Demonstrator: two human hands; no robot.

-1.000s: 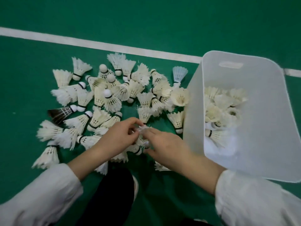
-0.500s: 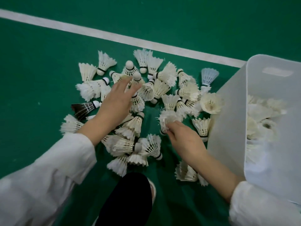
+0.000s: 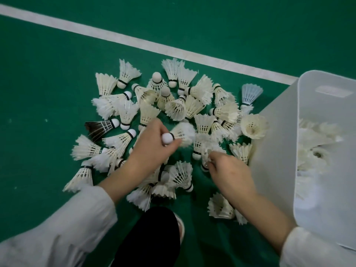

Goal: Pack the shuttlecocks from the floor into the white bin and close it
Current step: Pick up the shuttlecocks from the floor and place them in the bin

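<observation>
Several white feather shuttlecocks (image 3: 179, 106) lie in a heap on the green floor, with one dark-feathered one (image 3: 100, 127) at the left and a pale blue one (image 3: 250, 94) near the bin. My left hand (image 3: 152, 149) grips a white shuttlecock (image 3: 180, 134) by its cork, feathers pointing right and blurred. My right hand (image 3: 229, 172) pinches a stack of nested shuttlecocks (image 3: 204, 149) just left of the white bin (image 3: 273, 170). The bin stands open at the right edge with several shuttlecocks (image 3: 316, 139) inside.
A white court line (image 3: 115, 38) runs diagonally across the green floor behind the heap. My dark trouser leg and a white shoe (image 3: 180, 226) sit at the bottom centre, close to the nearest shuttlecocks. A few shuttlecocks (image 3: 219, 207) lie under my right forearm.
My left hand has pulled back from the far part of the heap and now holds a shuttlecock, moving it toward the right hand. The right hand still holds its stack.
</observation>
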